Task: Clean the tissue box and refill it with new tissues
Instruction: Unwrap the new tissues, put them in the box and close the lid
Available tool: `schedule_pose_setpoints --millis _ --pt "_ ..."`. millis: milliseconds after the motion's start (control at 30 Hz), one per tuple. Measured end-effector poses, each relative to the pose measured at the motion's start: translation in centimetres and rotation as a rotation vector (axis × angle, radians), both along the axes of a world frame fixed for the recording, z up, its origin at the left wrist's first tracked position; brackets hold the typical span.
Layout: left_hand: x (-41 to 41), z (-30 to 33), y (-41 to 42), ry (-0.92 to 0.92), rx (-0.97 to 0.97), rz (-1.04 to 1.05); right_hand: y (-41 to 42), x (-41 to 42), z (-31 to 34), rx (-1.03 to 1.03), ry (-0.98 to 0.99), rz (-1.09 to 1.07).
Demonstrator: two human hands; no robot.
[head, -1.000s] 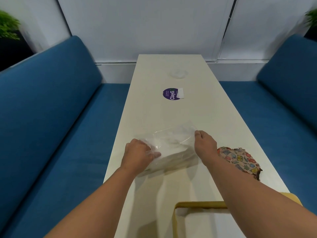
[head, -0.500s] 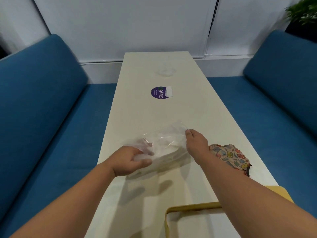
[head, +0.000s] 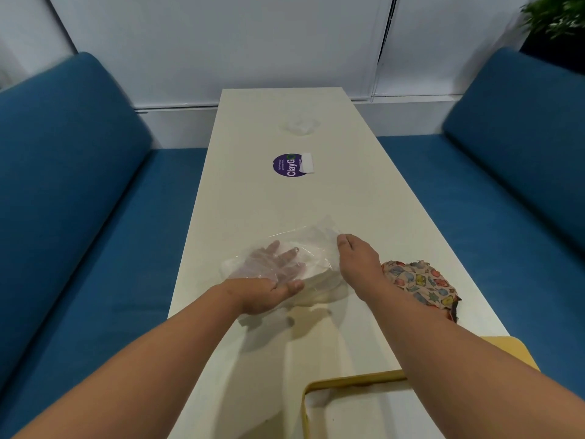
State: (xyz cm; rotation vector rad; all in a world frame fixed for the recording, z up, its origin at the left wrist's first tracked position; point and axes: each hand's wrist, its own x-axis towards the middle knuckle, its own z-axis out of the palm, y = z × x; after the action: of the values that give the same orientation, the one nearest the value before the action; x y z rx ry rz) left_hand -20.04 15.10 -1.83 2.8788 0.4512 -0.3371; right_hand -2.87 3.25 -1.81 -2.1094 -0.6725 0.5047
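Head view. Landmark: round purple sticker [head: 288, 165] on the long white table [head: 278, 204], a white label [head: 307, 163] overlapping its right edge.

1. Pack of tissues [head: 313, 274], white stack in a clear plastic wrapper [head: 319, 236]. Lies on the table, nearer the camera than the sticker and roughly in line with it. The wrapper is loose and lifted at its far end.

2. Left hand [head: 269, 280]. Nearer than the sticker, at the pack's left side. Its fingers are straight and spread, slid inside the clear wrapper and seen through the film; the thumb lies outside, along the pack's near edge.

3. Right hand [head: 357, 258]. Nearer than the sticker and to its right, at the pack's right side. Its fingers curl onto the wrapper's raised edge; whether they actually pinch the film cannot be told.

4. Patterned cloth [head: 421, 285], crumpled, multicoloured print. Nearer than the sticker, well to its right, just beside the right forearm.

5. Yellow-rimmed tray [head: 348, 380], white inside. Closest to the camera, far nearer than the sticker, partly under the right forearm.

6. Crumpled clear plastic [head: 299, 125]. Beyond the sticker, toward the table's far end.

7. Blue sofas [head: 63, 172], flanking the table on both sides of the sticker.

8. Green plant [head: 557, 17], far beyond the sticker, upper right.
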Motion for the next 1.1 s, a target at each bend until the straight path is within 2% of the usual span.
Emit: schedule_pose_setpoints --millis 333,433,600,767,933,1100 --pt "-2.5 1.4 -0.5 -0.089 -0.069 0.09 0.2 0.6 -0.3 0.02 0.012 -0.061" --pt "-4.9 1.4 -0.4 -0.072 -0.007 0.096 0.3 0.6 -0.3 0.022 0.022 -0.075" --pt "-7.9 1.3 0.2 -0.282 0.194 0.023 0.4 0.4 -0.1 0.025 0.033 -0.091" --pt "-9.4 1.0 -0.3 -0.291 0.276 0.046 0.5 0.0 -0.1 0.029 0.013 -0.106" --pt "-10.6 0.6 -1.0 -0.362 0.21 0.166 0.3 0.0 -0.2 0.036 0.001 -0.106" --pt "-10.7 -0.2 -1.6 -0.523 0.185 0.242 0.2 -0.1 0.0 0.028 0.009 -0.099"
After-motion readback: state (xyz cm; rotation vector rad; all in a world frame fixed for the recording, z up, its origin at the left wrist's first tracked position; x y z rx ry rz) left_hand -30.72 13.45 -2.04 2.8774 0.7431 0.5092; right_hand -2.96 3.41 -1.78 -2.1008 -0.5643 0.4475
